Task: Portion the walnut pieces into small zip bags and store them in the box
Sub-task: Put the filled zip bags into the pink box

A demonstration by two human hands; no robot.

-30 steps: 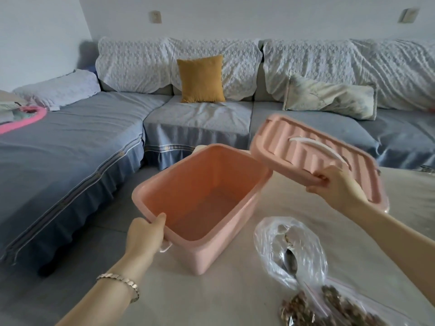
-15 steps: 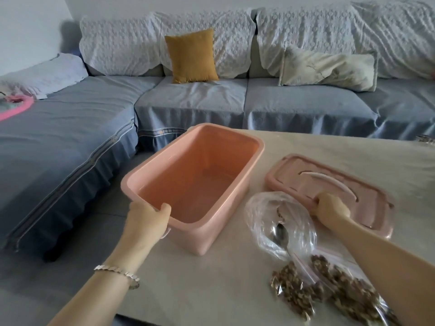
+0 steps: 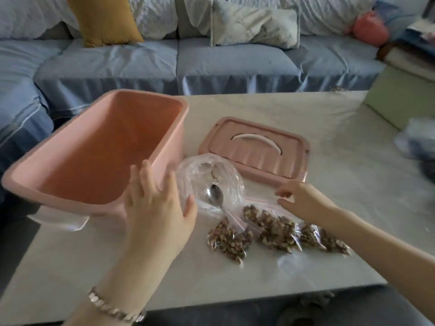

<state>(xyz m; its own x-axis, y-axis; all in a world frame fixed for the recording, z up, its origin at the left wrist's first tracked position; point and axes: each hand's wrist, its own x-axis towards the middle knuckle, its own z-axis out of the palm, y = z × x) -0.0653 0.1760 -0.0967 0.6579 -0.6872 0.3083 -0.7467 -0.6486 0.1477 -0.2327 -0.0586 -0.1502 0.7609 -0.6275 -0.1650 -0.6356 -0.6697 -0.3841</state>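
Observation:
The open pink box stands empty on the table's left part, and its near left corner reaches past the table edge. My left hand rests against its near right corner with fingers straight and spread. The pink lid lies flat to the right of the box. Between them is a large clear bag with a metal spoon inside. Three small zip bags of walnut pieces lie in a row in front of it. My right hand pinches the top edge of the middle zip bag.
The beige table ends close in front of me. A blue sofa with a yellow cushion runs along the far and left sides. A green box and a crumpled plastic bag sit at the right.
My right hand laid the lid flat on the table, let it go and moved down to the zip bags. My left hand released the box rim and now lies open against its corner.

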